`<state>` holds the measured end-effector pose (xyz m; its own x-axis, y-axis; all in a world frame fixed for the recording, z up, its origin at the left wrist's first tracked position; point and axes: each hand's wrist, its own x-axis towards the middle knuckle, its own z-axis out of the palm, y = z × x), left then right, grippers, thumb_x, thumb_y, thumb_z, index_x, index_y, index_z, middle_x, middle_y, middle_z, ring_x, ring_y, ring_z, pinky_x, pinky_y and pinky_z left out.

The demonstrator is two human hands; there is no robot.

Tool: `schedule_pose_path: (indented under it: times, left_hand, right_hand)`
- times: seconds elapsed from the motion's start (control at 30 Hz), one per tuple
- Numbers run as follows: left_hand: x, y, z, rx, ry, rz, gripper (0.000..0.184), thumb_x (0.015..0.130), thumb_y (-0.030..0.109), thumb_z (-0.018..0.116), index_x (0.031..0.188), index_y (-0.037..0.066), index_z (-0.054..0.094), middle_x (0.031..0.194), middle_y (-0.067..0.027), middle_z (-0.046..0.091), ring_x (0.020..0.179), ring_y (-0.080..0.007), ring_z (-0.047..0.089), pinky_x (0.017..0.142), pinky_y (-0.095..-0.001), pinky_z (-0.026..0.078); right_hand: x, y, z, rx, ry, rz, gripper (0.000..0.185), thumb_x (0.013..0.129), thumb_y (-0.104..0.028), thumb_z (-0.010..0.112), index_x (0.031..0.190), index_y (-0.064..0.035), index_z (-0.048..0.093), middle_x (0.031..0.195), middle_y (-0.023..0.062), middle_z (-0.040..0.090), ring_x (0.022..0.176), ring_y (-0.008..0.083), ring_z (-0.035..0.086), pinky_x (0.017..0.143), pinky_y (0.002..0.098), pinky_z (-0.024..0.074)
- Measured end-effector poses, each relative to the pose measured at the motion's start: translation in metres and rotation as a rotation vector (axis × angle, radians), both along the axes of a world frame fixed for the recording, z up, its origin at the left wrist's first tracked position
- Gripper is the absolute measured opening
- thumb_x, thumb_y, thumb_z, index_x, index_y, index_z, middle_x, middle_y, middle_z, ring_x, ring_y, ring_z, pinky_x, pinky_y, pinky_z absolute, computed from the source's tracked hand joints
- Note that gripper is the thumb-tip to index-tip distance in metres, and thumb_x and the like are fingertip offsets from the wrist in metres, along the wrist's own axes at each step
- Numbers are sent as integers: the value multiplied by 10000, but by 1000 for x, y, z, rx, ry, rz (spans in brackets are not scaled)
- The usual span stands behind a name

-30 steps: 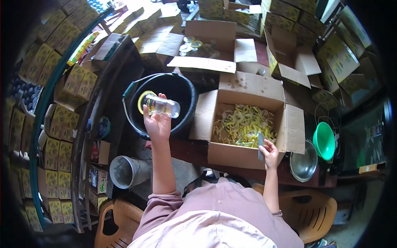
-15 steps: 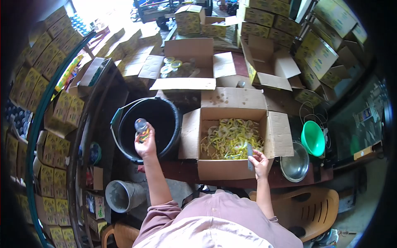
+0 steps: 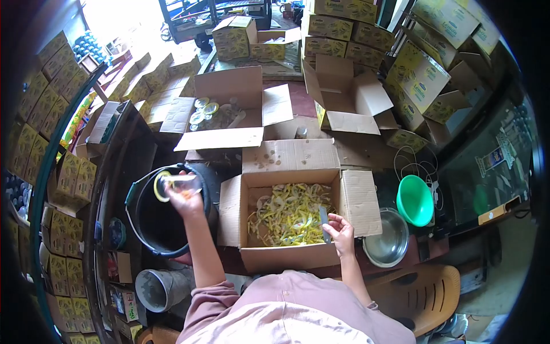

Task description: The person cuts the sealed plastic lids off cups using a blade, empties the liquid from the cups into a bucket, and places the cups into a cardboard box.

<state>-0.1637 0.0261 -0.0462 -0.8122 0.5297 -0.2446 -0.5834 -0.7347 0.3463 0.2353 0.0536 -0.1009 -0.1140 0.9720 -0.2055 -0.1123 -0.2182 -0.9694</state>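
Note:
My left hand (image 3: pixel 188 200) is wrapped round a clear jar (image 3: pixel 184 183) with a yellow-rimmed end, over the right part of a black bucket (image 3: pixel 150 221). My right hand (image 3: pixel 341 234) pinches a flat grey blade-like strip (image 3: pixel 325 222) at the front right of an open cardboard box (image 3: pixel 289 257). Yellow and pale strips (image 3: pixel 289 215) lie in a heap inside that box. Behind it, another open box (image 3: pixel 228 80) holds several clear jars with yellow rims (image 3: pixel 211 108).
To the right are a green bowl (image 3: pixel 415 200) and a metal bowl (image 3: pixel 386 238). A grey bucket (image 3: pixel 162 289) stands low left. Another open box (image 3: pixel 350 121) sits behind, with stacked cartons (image 3: pixel 424 74) beside it. An orange chair (image 3: pixel 427 298) is at the lower right.
The view has shifted, so the boxes appear further left and lower. The jar in my left hand has been turned, first upright and now sideways again. My right hand still holds the strip.

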Motion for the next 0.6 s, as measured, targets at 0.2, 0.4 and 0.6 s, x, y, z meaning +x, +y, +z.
schedule_pose_path:
  times: [0.2, 0.4, 0.6]
  left_hand:
    - [75, 161, -3, -591, 702, -515, 479, 784, 218, 607, 1144, 47, 340, 971, -105, 501, 806, -186, 551, 663, -341, 481]
    - [123, 284, 8, -1176, 2275, -731, 620, 617, 259, 676, 1143, 58, 416, 1021, -197, 548, 955, -323, 548, 762, -387, 466]
    - [165, 381, -40, -1491, 3112, -956, 514, 620, 208, 698, 1094, 98, 536, 982, -73, 609, 882, -260, 599, 707, -394, 477]
  right_hand:
    - [12, 20, 7, -4, -1, 13, 338, 684, 6, 681, 1005, -14, 575, 755, 27, 603, 666, 71, 565, 630, 198, 472]
    - [24, 35, 11, -38, -99, -7, 332, 694, 12, 678, 1010, -16, 579, 766, 25, 604, 675, 73, 569, 640, 211, 479]
    - [34, 54, 1, -92, -125, -70, 355, 682, 39, 681, 1015, 0, 564, 763, 25, 581, 686, 68, 549, 661, 199, 469]
